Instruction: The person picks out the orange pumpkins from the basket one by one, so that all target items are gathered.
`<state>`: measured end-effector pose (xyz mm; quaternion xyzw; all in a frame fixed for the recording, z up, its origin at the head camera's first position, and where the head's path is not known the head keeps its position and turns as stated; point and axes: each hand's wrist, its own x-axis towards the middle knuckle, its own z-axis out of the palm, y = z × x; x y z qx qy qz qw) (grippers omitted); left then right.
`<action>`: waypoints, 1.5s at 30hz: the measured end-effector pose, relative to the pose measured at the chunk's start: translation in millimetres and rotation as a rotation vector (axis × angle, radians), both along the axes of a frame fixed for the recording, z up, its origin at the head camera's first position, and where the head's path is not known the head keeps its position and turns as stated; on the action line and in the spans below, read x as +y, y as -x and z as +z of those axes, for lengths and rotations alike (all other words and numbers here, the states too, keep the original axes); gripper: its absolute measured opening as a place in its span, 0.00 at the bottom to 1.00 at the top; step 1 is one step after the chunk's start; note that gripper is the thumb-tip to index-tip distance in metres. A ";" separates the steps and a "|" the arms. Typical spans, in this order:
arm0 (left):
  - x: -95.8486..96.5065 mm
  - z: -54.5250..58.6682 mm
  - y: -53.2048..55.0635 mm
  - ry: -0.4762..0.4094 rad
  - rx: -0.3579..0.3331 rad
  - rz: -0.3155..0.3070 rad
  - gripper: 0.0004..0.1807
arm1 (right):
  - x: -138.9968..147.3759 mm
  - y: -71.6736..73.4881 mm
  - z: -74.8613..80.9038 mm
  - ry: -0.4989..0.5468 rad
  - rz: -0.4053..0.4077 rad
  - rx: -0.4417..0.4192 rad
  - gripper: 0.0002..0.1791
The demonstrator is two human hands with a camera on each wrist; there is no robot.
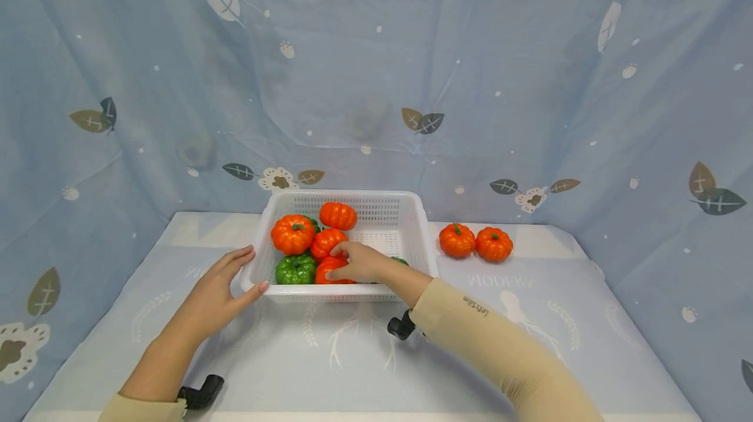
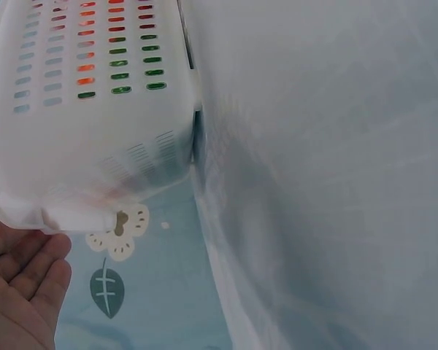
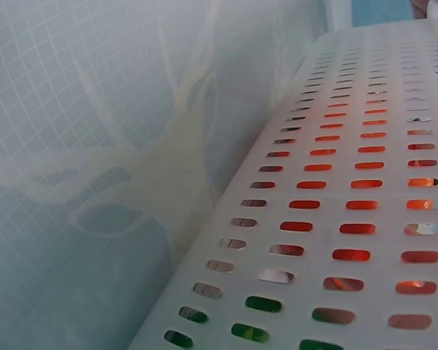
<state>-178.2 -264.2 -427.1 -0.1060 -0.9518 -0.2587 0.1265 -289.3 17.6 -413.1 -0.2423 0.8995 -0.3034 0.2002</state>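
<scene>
My right hand [image 1: 361, 263] reaches into a white plastic basket [image 1: 416, 232]. Its thumb and fingers curve about a small orange pumpkin [image 1: 331, 272] near the front wall. The left hand [image 1: 220, 294] is at the basket's left end, fingers spread and fairly straight, its fingertips at the rim. In the left wrist view, those fingers [image 2: 31, 266] lie beside the basket's edge. More orange pumpkins [image 1: 293, 234] and a green pumpkin [image 1: 296, 270] sit inside, mostly to the left. Through the slots in the right wrist view, orange and green show; the right hand's grip is hidden there.
Two orange pumpkins [image 1: 457, 240] [image 1: 494, 244] stand side by side on the table, right of the basket. A pale patterned cloth covers the table [image 1: 282, 370]. Blue leaf-print curtain [image 1: 365, 69] hangs behind the basket and at both sides.
</scene>
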 end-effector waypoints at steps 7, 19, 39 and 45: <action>-0.5 0.3 -1.0 0.003 -0.005 0.005 0.44 | 0.9 -0.4 -0.3 0.015 -0.008 -0.014 0.28; -0.4 1.2 -1.5 0.002 -0.014 -0.001 0.44 | 1.9 -1.2 0.8 0.029 -0.043 -0.015 0.29; 1.6 0.2 -1.3 0.005 -0.017 0.008 0.44 | 32.9 -9.3 26.1 0.236 -0.131 0.016 0.37; 1.6 2.0 -2.2 0.008 -0.024 0.011 0.45 | 55.5 -12.2 48.7 0.386 -0.181 -0.006 0.36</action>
